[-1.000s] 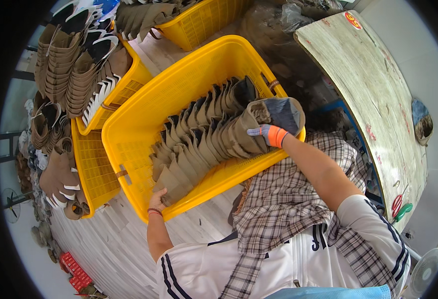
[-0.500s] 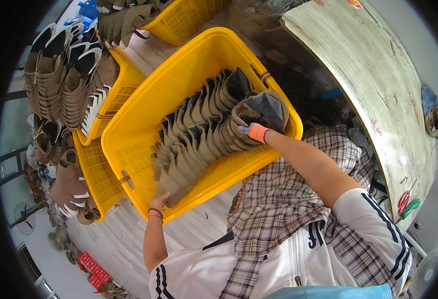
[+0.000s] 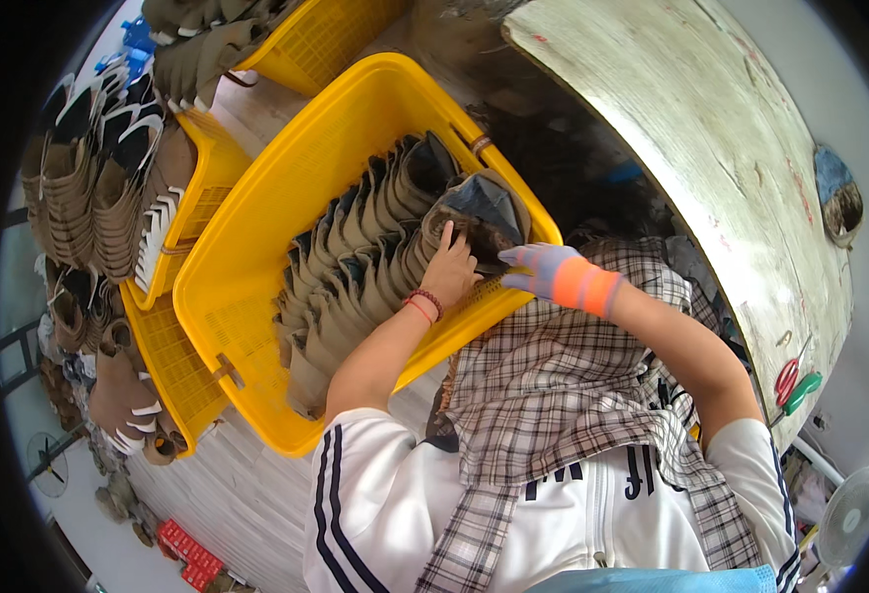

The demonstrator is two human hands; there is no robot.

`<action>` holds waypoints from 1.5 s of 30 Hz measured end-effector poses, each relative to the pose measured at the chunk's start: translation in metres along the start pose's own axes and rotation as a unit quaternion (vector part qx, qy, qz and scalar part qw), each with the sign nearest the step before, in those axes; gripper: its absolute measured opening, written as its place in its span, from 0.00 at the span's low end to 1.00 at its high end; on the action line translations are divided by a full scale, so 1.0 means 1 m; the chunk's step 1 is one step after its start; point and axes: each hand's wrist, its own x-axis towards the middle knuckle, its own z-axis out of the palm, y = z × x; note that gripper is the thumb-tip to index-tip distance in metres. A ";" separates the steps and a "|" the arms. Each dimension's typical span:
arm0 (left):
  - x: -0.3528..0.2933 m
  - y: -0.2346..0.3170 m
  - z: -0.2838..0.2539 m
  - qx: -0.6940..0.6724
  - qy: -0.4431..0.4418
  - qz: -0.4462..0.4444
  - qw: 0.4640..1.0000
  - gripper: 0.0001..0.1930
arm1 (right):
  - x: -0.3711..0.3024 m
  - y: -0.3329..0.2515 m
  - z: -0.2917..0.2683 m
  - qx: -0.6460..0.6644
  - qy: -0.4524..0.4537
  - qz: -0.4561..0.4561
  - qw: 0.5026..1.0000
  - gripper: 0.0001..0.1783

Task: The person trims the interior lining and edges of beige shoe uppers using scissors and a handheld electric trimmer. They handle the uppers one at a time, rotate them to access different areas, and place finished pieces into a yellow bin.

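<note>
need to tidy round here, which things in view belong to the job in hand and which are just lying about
Seem part of the job:
yellow basket in front
nested brown pieces inside it
left hand, at the end piece
gloved right hand, near the rim

Seem just lying about:
red-handled scissors on the table
white fan
red boxes

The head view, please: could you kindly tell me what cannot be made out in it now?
All in the head view:
Left hand: its back hides the palm, so its grip on the brown pieces cannot be told.
Middle basket: the pieces hide much of its bottom.
Far basket: the picture's top edge cuts it off.
Space beside the table: too dark and blurred to tell its contents.
</note>
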 end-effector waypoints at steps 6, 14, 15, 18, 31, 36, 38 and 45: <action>0.045 -0.006 0.063 -0.017 -0.122 0.053 0.991 0.13 | -0.122 0.025 -0.024 0.131 0.170 0.031 0.976 0.21; 0.085 -0.021 0.134 -0.142 -0.175 0.020 0.974 0.24 | -0.230 0.010 -0.068 0.000 0.268 0.069 0.961 0.18; 0.093 -0.018 0.128 -0.134 -0.249 0.043 0.958 0.24 | -0.248 0.015 -0.065 0.001 0.314 0.088 0.945 0.18; 0.102 -0.022 0.127 -0.019 -0.293 0.131 0.947 0.22 | -0.306 0.033 -0.050 0.036 0.441 0.180 0.879 0.18; 0.026 0.029 -0.105 -0.120 0.108 -0.020 0.987 0.12 | -0.532 0.080 0.333 0.226 0.574 0.707 0.347 0.25; 0.054 0.084 -0.179 -0.200 0.287 0.096 0.932 0.10 | -0.492 0.046 0.453 0.363 0.369 0.827 0.222 0.36; 0.054 0.121 -0.215 -0.213 0.295 0.162 0.917 0.08 | -0.498 0.039 0.467 0.388 0.406 0.812 0.158 0.36; 0.082 0.253 -0.266 -0.215 0.242 0.397 0.859 0.04 | -0.623 0.009 0.476 0.093 0.541 0.781 -0.297 0.30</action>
